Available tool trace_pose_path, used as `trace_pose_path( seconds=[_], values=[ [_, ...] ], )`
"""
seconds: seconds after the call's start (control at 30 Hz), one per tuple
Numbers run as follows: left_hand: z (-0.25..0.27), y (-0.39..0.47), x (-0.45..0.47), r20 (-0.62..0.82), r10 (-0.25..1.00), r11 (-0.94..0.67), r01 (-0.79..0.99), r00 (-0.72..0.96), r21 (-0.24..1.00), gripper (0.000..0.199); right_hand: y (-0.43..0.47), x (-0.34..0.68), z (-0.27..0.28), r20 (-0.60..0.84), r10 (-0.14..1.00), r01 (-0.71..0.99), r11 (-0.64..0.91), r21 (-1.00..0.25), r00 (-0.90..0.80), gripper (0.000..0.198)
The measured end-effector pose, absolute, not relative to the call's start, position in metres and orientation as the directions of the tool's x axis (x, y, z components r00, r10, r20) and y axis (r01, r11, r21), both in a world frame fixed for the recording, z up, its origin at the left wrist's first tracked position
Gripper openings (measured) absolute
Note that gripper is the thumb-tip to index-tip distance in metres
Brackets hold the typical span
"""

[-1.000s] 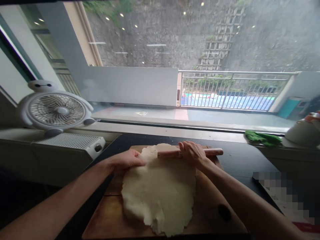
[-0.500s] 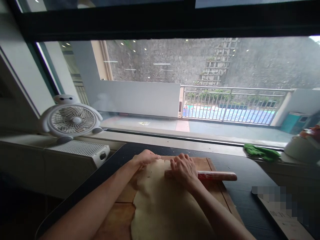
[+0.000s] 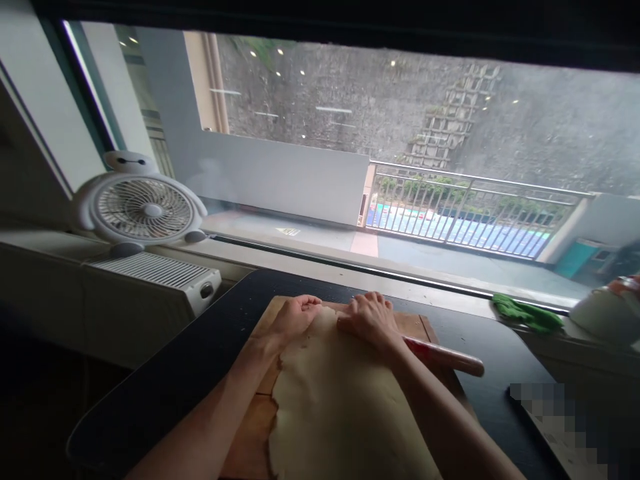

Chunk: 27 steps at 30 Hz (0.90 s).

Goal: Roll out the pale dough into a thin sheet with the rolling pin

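A large sheet of rolled-out dough [image 3: 340, 407], pale with a ragged left edge, lies over a wooden board [image 3: 250, 433]. At the far left corner of the sheet is my left hand [image 3: 299, 315], its fingers curled together on the dough's edge. My right hand [image 3: 371, 320] lies over a rolling pin [image 3: 450, 357] near the far edge of the dough, fingers bent round it. The pin's right end sticks out past the board, slanting toward me; its left part is hidden under the hand.
The board rests on a dark table [image 3: 200, 360] below a wide window. A white fan [image 3: 150, 207] stands at the left above a vented unit [image 3: 165, 270]. On the sill at right are a green cloth [image 3: 527, 313] and a white rounded container [image 3: 605, 313].
The whole view has tilted. My right hand and the rolling pin have shifted toward the board's far edge. My left hand stays at the dough's far left corner, its fingers more curled.
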State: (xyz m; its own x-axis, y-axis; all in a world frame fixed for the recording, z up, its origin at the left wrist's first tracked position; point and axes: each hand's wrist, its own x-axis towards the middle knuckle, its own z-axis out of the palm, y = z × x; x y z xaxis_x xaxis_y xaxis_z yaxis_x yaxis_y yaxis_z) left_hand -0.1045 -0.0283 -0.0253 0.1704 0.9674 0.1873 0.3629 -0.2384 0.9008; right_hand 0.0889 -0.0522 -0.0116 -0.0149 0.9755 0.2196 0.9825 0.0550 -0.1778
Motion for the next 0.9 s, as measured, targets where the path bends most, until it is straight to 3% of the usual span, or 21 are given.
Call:
trace_pose_path(
  seconds=[0.1,0.27,0.47,0.63,0.8,0.9],
  values=[
    [-0.030,-0.025,-0.108,0.126,0.975,-0.191,0.411,0.181,0.891,0.042,-0.028,0.092,-0.006,0.185,0.983,0.983,0.032,-0.183,0.003,0.042],
    [-0.039,-0.017,-0.128,0.053,0.974,-0.148,0.441,0.222,0.885,0.050,-0.044,0.081,-0.007,0.235,0.962,0.973,0.175,-0.148,-0.137,0.036],
    [-0.042,-0.013,-0.135,-0.012,0.971,-0.084,0.389,0.237,0.917,0.046,-0.009,0.089,-0.008,0.191,0.982,0.983,0.048,-0.179,-0.013,0.042],
    [-0.040,-0.015,-0.132,-0.023,0.979,-0.059,0.389,0.201,0.920,0.039,-0.034,0.079,-0.014,0.186,0.977,0.976,0.136,-0.168,-0.104,0.038],
    [-0.043,-0.014,-0.132,-0.013,0.983,-0.063,0.398,0.184,0.915,0.039,-0.012,0.084,-0.006,0.153,0.988,0.987,0.010,-0.162,0.015,0.044],
    [-0.047,-0.014,-0.133,-0.006,0.984,-0.065,0.388,0.181,0.919,0.039,-0.014,0.080,-0.005,0.115,0.993,0.986,0.025,-0.166,-0.005,0.045]
  ],
)
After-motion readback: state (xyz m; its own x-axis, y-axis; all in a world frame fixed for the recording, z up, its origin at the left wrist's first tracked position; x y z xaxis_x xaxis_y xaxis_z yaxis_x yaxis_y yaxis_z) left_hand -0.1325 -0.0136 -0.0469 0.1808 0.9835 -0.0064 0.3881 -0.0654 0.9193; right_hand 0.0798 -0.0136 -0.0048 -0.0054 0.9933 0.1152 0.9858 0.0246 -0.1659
